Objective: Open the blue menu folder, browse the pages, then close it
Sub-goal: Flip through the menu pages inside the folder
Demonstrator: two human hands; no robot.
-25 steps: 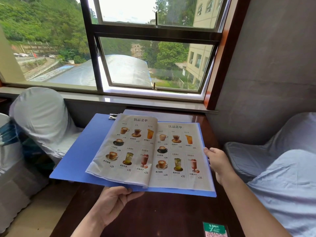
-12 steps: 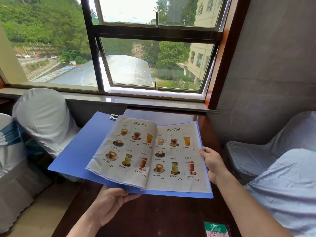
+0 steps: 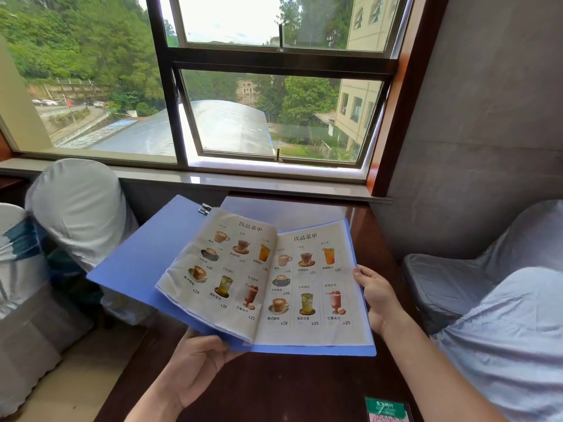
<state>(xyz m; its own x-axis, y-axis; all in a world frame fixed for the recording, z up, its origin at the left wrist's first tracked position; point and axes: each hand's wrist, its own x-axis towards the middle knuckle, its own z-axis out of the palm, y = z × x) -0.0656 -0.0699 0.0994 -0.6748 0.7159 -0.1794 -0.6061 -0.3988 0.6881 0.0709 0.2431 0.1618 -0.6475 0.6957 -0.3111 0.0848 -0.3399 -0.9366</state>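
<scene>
Lying open, blue menu folder (image 3: 143, 263) — spine running toward window (image 3: 274, 117).

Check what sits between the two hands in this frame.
In the head view, the open blue menu folder and its drink pages span from left hand to right hand.

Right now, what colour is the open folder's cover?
Blue, on the folder, seen from the head camera.

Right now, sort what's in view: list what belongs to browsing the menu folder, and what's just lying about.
Part of the job:
- blue menu folder, open
- drinks pages
- left hand, under the folder's near edge
- right hand, on its right edge

Just lying about:
- green packet on the dark table
- covered chair
</scene>
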